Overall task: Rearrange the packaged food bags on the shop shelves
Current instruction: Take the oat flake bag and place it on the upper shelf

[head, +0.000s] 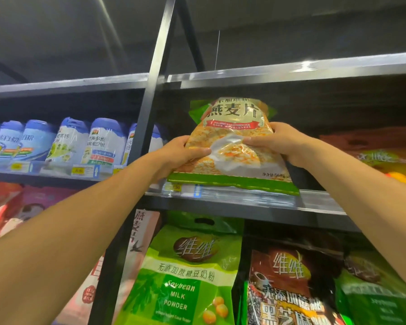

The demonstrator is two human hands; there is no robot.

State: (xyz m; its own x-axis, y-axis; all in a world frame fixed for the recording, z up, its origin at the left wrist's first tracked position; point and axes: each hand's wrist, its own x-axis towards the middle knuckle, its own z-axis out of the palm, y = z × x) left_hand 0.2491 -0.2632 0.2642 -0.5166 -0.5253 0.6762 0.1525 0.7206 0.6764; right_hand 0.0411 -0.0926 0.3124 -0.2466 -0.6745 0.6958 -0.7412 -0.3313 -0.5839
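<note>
Both arms reach up toward frame centre, the left hand (pixel 182 152) and right hand (pixel 282 143) closing their fingers on either side of an oat bag (pixel 232 146). The bag stands upright, long axis vertical, label facing out, its base at the shelf (pixel 319 202) edge.

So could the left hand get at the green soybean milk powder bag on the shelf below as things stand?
Probably not right away: the left hand is gripping the oat flake bag together with the right hand. The soybean milk powder bag itself stands unobstructed at the front.
</note>
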